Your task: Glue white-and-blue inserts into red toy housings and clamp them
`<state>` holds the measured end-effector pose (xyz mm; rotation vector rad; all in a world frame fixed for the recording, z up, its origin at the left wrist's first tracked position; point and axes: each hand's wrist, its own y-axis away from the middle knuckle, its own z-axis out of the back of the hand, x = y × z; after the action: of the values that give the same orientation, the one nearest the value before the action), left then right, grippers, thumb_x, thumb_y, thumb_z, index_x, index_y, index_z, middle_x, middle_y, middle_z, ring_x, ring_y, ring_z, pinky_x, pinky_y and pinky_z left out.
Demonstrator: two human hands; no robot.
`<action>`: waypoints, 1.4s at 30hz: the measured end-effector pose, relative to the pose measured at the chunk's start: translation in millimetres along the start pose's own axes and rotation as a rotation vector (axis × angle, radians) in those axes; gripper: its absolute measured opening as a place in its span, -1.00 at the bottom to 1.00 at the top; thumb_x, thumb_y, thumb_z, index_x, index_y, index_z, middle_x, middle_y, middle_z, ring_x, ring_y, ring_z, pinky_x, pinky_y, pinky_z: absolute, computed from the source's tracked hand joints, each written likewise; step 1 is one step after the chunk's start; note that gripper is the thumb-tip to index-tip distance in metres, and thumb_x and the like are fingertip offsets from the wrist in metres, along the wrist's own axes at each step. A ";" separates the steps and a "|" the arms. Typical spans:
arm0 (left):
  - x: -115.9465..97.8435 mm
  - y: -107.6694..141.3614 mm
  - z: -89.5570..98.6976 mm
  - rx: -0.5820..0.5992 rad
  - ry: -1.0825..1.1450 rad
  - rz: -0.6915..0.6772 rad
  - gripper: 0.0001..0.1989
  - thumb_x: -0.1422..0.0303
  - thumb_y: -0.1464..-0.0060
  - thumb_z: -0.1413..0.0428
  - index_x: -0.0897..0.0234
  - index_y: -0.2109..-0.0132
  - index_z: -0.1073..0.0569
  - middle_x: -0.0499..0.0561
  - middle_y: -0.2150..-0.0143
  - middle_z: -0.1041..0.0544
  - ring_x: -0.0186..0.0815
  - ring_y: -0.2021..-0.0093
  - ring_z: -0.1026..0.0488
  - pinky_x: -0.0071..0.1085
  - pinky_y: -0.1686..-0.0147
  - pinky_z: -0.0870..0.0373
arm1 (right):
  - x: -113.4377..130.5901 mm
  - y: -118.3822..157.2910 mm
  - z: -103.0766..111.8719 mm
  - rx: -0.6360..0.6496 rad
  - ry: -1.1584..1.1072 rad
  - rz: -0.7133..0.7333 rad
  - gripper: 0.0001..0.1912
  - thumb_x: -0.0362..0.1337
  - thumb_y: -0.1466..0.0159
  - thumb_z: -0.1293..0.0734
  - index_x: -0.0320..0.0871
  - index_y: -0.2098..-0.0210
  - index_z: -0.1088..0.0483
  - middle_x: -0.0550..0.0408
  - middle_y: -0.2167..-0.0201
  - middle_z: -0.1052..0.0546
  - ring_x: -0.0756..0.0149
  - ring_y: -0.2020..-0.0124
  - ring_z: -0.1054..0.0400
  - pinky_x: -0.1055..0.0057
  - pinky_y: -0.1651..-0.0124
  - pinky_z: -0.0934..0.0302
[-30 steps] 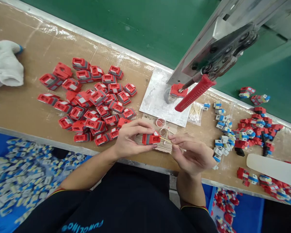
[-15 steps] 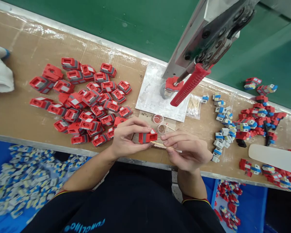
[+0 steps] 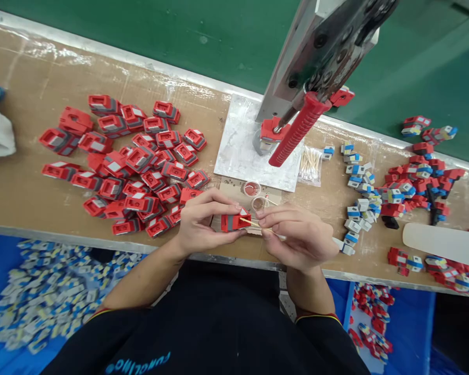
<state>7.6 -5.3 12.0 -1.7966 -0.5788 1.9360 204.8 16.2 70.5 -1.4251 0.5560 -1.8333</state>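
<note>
My left hand [image 3: 203, 223] grips a red and grey plastic part [image 3: 231, 222] between thumb and fingers, its open end turned to the right. Pinched in my right hand [image 3: 297, 234] is a thin cotton swab [image 3: 250, 223], whose left tip is at the part's open end. Just beyond my hands, two small round cups stand side by side: one with red contents [image 3: 252, 188], the other with darker contents [image 3: 259, 204]. Another thin stick leans at the nearer cup.
A metal press with a red handle [image 3: 300, 129] stands on a white plate [image 3: 234, 151]. Swabs in a bag [image 3: 310, 164] lie beside it. Red parts [image 3: 140, 159] are heaped left, white-blue pieces [image 3: 353, 212] and red assemblies [image 3: 418, 182] right. Blue bins [image 3: 410, 323] are below.
The swab's tip has moved up and left, from the part's lower edge to its open end. My right hand has shifted slightly left. The camera view has shifted a little.
</note>
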 end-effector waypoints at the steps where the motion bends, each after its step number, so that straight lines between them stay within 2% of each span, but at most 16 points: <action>1: 0.0 0.0 0.2 -0.004 0.000 0.000 -0.61 0.33 -0.04 -0.53 0.17 -0.03 -0.70 0.02 0.19 -0.68 -0.33 0.28 -0.67 -0.44 0.27 -0.67 | -0.1 -0.2 0.8 0.002 0.020 0.008 -0.80 -0.54 -0.30 -0.43 -0.11 0.27 -0.45 0.07 0.46 -0.70 0.22 0.41 -0.69 0.37 0.36 -0.64; 9: -0.4 -0.3 3.6 -0.017 -0.053 0.020 -0.62 0.32 -0.02 -0.54 0.13 0.00 -0.72 -0.02 0.23 -0.66 -0.36 0.32 -0.64 -0.46 0.33 -0.63 | -2.2 2.7 5.8 0.008 0.084 -0.023 -0.78 -0.56 -0.27 -0.44 -0.12 0.26 -0.47 0.09 0.45 -0.69 0.23 0.39 -0.69 0.37 0.31 -0.64; 16: -0.4 -1.2 3.7 -0.026 -0.071 0.030 -0.68 0.28 -0.04 -0.54 0.14 0.06 -0.71 -0.03 0.22 -0.66 -0.34 0.30 -0.66 -0.45 0.32 -0.65 | -5.1 6.2 4.5 0.010 -0.086 -0.071 -0.72 -0.61 -0.22 -0.44 -0.11 0.21 -0.50 0.15 0.45 -0.68 0.26 0.39 -0.67 0.38 0.28 -0.64; 19: 0.4 -1.4 4.5 -0.035 -0.057 0.029 -0.68 0.28 -0.04 -0.54 0.14 0.06 -0.71 -0.02 0.21 -0.67 -0.33 0.29 -0.67 -0.44 0.32 -0.66 | -7.4 7.3 13.2 -0.029 -0.115 -0.087 -0.75 -0.57 -0.24 -0.45 -0.10 0.20 -0.52 0.13 0.44 -0.68 0.24 0.40 -0.67 0.36 0.32 -0.63; 22: 2.2 -1.4 6.0 -0.035 -0.090 0.034 -0.69 0.27 -0.04 -0.53 0.14 0.08 -0.70 -0.02 0.21 -0.67 -0.33 0.29 -0.66 -0.41 0.32 -0.66 | -13.7 9.9 27.4 -0.075 0.030 -0.137 -0.79 -0.50 -0.27 -0.47 -0.05 0.23 -0.54 0.15 0.44 -0.67 0.20 0.33 -0.66 0.30 0.31 -0.61; 24: 3.5 -1.4 6.2 -0.039 -0.109 0.029 -0.70 0.25 -0.06 -0.52 0.13 0.08 -0.69 -0.03 0.21 -0.67 -0.33 0.28 -0.66 -0.40 0.31 -0.65 | -20.6 12.4 33.6 0.023 0.197 -0.170 -0.81 -0.48 -0.28 -0.47 -0.02 0.27 -0.55 0.17 0.44 -0.66 0.17 0.26 -0.65 0.27 0.26 -0.59; 26: 4.7 -1.6 5.7 -0.053 -0.105 0.015 -0.70 0.26 -0.08 -0.51 0.12 0.05 -0.68 -0.03 0.20 -0.67 -0.32 0.27 -0.66 -0.39 0.29 -0.66 | -28.0 15.0 34.6 0.213 0.322 -0.171 -0.83 -0.46 -0.31 -0.45 -0.03 0.29 -0.55 0.16 0.44 -0.66 0.18 0.23 -0.61 0.27 0.24 -0.55; 28: 5.3 -1.8 4.8 -0.073 -0.093 -0.002 -0.68 0.29 -0.09 -0.51 0.13 0.02 -0.68 -0.03 0.19 -0.68 -0.32 0.25 -0.66 -0.40 0.27 -0.66 | -33.1 16.7 32.5 0.361 0.372 -0.150 -0.84 -0.45 -0.35 -0.42 -0.05 0.31 -0.53 0.15 0.44 -0.66 0.19 0.24 -0.57 0.29 0.25 -0.51; 29: 5.4 -1.8 4.4 -0.081 -0.091 -0.007 -0.68 0.30 -0.10 -0.50 0.13 0.01 -0.67 -0.03 0.18 -0.68 -0.32 0.24 -0.66 -0.40 0.25 -0.66 | -34.0 16.9 31.5 0.389 0.377 -0.146 -0.83 -0.44 -0.36 -0.41 -0.05 0.32 -0.53 0.14 0.44 -0.66 0.20 0.25 -0.56 0.30 0.26 -0.50; 31: 5.4 -1.8 4.0 -0.086 -0.096 -0.008 -0.68 0.33 -0.10 -0.50 0.13 0.00 -0.67 -0.02 0.16 -0.69 -0.32 0.21 -0.67 -0.40 0.23 -0.67 | -32.0 16.0 30.8 0.338 0.357 -0.163 -0.84 -0.44 -0.35 -0.41 -0.05 0.31 -0.53 0.15 0.44 -0.65 0.21 0.27 -0.54 0.29 0.27 -0.48; 36: 5.0 -1.1 2.9 -0.063 -0.119 -0.001 -0.69 0.35 -0.09 -0.50 0.15 0.02 -0.68 0.01 0.14 -0.70 -0.29 0.21 -0.68 -0.38 0.23 -0.67 | -16.2 10.1 27.8 -0.055 0.118 -0.122 -0.86 -0.37 -0.33 -0.47 0.02 0.28 -0.50 0.21 0.47 -0.66 0.23 0.44 -0.52 0.23 0.35 -0.48; 38: 4.7 -1.0 2.1 -0.062 -0.128 0.000 -0.70 0.33 -0.10 -0.50 0.15 0.02 -0.69 0.02 0.15 -0.70 -0.29 0.22 -0.68 -0.38 0.24 -0.67 | -12.0 8.5 21.5 -0.094 0.034 -0.095 -0.89 -0.33 -0.34 -0.47 0.03 0.26 -0.50 0.22 0.48 -0.68 0.23 0.49 -0.50 0.21 0.37 -0.49; 42: 3.8 -0.8 1.3 -0.047 -0.131 -0.004 -0.74 0.29 -0.14 -0.47 0.16 0.03 -0.69 0.04 0.15 -0.71 -0.29 0.22 -0.69 -0.40 0.25 -0.67 | -10.3 7.3 7.8 -0.061 -0.044 -0.089 -0.87 -0.37 -0.33 -0.48 0.00 0.18 -0.53 0.17 0.44 -0.71 0.22 0.45 -0.54 0.22 0.34 -0.51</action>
<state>6.1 -2.5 9.4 -1.7041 -0.6763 2.0642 215.4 20.2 61.1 -1.5498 0.5376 -1.8636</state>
